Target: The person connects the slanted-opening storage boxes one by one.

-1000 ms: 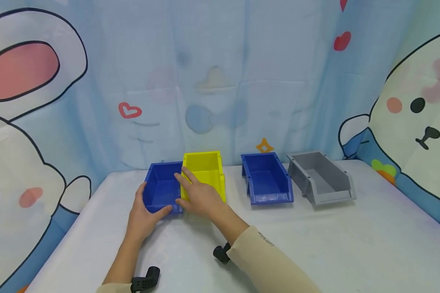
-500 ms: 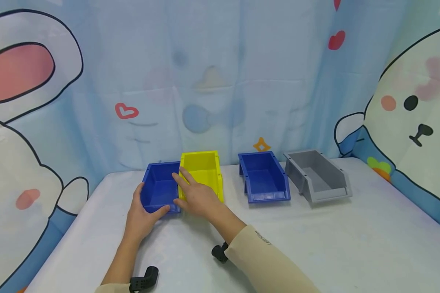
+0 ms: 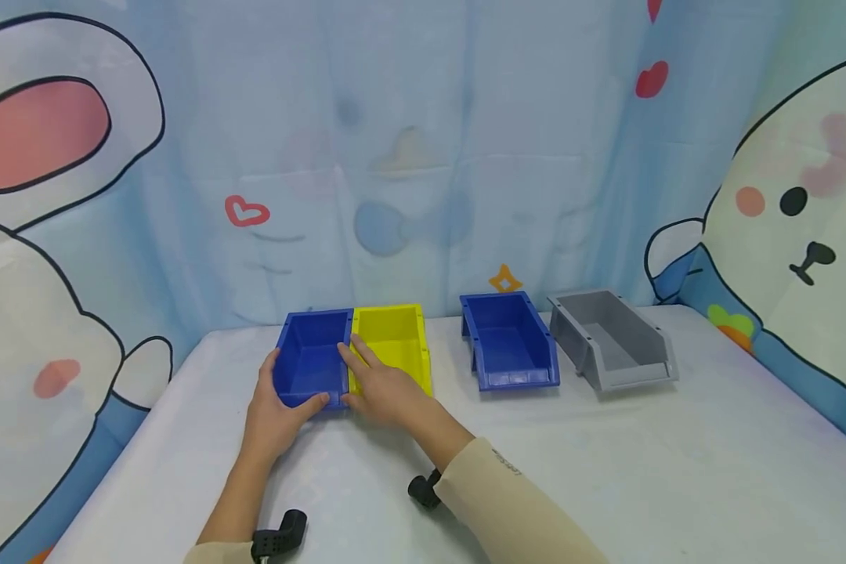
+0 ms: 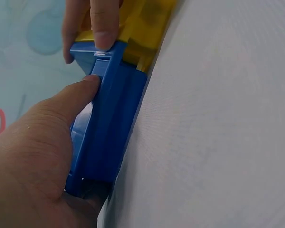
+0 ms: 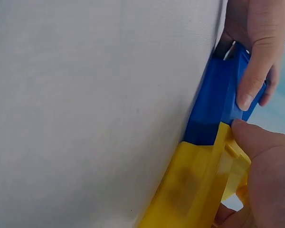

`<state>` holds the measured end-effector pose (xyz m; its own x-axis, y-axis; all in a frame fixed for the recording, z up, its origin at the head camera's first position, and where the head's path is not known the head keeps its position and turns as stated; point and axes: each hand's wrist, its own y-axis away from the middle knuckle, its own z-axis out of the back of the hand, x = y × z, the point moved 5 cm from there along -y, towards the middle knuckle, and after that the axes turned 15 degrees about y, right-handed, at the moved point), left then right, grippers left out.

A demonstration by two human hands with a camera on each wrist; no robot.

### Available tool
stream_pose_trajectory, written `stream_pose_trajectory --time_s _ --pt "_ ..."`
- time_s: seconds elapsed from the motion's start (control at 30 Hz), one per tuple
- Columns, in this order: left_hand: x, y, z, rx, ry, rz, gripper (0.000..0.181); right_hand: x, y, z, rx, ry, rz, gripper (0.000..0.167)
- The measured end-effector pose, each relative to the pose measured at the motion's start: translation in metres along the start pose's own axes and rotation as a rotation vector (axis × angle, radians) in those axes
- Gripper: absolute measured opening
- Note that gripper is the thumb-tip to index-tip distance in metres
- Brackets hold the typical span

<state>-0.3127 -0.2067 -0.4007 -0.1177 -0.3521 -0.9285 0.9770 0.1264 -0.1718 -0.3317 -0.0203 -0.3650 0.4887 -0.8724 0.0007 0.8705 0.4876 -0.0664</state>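
Note:
In the head view a blue plastic storage bin (image 3: 315,356) and a yellow storage bin (image 3: 395,341) stand side by side, their walls touching. My left hand (image 3: 271,411) grips the blue bin, its thumb on the front lip and fingers along the left side. My right hand (image 3: 388,395) holds the yellow bin by its left wall, where the two bins meet. Its thumb (image 5: 254,135) lies at the front corner of the seam in the right wrist view, and its fingertips reach over the wall. Part of the yellow bin's front is hidden behind this hand.
Farther right stand a second blue bin (image 3: 511,345) and a grey bin (image 3: 613,341), apart from the joined pair. All rest on a white-covered table (image 3: 571,470). Behind it hangs a light blue curtain (image 3: 536,157) with cartoon prints.
The yellow bin has dropped slightly and now sits about level with the blue bin. My right hand has shifted a little downward with it; my left hand keeps its grip.

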Motion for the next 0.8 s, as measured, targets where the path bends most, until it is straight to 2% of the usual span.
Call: stream_pose_trajectory --time_s 0.3,0.57,0.8 --pt "0.0012 0.0012 0.003 0.001 0.007 0.013 0.113 0.0023 -0.0012 -0.003 0.019 0.024 0.011 0.084" --pt "0.0006 -0.0003 -0.0003 0.001 0.013 0.004 0.113 -0.0045 0.0021 0.0019 -0.019 -0.041 0.01 0.083" --pt "0.0 0.0 -0.0002 0.002 0.011 0.0 0.112 -0.0048 0.0012 0.0034 -0.02 0.003 -0.001 0.08"
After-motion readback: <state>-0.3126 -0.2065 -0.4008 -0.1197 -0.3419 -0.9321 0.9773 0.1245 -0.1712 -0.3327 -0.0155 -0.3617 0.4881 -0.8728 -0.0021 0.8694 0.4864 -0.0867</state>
